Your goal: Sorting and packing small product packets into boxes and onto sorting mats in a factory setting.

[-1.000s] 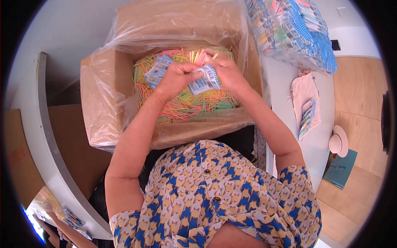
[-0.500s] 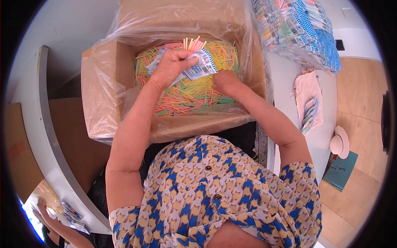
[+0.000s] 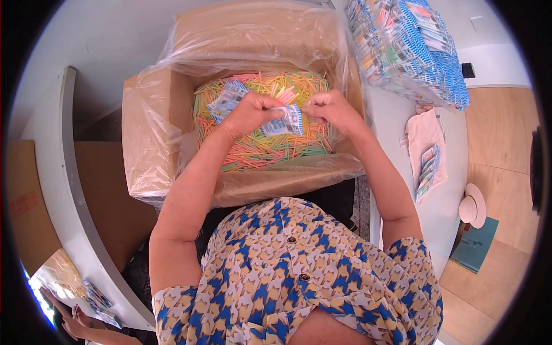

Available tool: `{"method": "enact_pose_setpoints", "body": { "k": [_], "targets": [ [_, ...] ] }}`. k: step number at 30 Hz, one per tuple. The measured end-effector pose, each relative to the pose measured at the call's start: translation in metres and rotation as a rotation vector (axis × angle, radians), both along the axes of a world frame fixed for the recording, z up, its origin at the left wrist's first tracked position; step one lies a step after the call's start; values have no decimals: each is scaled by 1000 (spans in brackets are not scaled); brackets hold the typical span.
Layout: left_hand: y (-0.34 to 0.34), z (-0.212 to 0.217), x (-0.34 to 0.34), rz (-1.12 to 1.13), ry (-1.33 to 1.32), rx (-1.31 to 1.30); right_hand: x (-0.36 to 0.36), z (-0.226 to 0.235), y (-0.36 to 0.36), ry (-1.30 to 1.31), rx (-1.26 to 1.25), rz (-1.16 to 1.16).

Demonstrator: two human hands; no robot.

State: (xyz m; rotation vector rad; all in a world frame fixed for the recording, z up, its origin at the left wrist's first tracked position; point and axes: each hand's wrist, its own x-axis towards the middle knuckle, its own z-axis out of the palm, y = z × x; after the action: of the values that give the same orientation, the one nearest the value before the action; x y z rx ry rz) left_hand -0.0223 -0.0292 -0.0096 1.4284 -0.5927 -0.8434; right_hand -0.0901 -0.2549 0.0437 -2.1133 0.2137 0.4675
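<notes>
My left hand (image 3: pixel 250 117) is closed on a small blue-and-white printed plastic packet (image 3: pixel 288 122), thumb on top. Pink and pale sticks (image 3: pixel 286 94) show just beyond its fingers. A second printed packet (image 3: pixel 229 101) sticks out on the left side of that hand; whether it is gripped too, I cannot tell. My right hand (image 3: pixel 330 111) is pinched at the packet's right edge; what its fingertips hold is too small to make out. Below both hands lie many loose pink, yellow and green sticks (image 3: pixel 259 152) in a cardboard box (image 3: pixel 152 138) with a clear plastic liner.
At the upper right, a big clear bag of filled packets (image 3: pixel 402 54) stands on a white table (image 3: pixel 451 149). Nearer lie a pink cloth (image 3: pixel 424 129) and several packets (image 3: pixel 429 167). A straw hat (image 3: pixel 472 205) is farther right. Another person's hand (image 3: pixel 75 322) shows at lower left.
My right hand has risen out of the sticks to the packet's right edge. The packet in my left hand has tipped flatter and lower, and the view has shifted slightly.
</notes>
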Motion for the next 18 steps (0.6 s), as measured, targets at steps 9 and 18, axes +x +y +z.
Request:
{"method": "enact_pose_setpoints", "body": {
  "k": [9,18],
  "targets": [
    [4,5,-4,-37,26,-88,2,15,42,-93,356,-233],
    [-5,-8,-11,-20,-338,-53,13,1,71,-669,-584,-10]
  ]
}}
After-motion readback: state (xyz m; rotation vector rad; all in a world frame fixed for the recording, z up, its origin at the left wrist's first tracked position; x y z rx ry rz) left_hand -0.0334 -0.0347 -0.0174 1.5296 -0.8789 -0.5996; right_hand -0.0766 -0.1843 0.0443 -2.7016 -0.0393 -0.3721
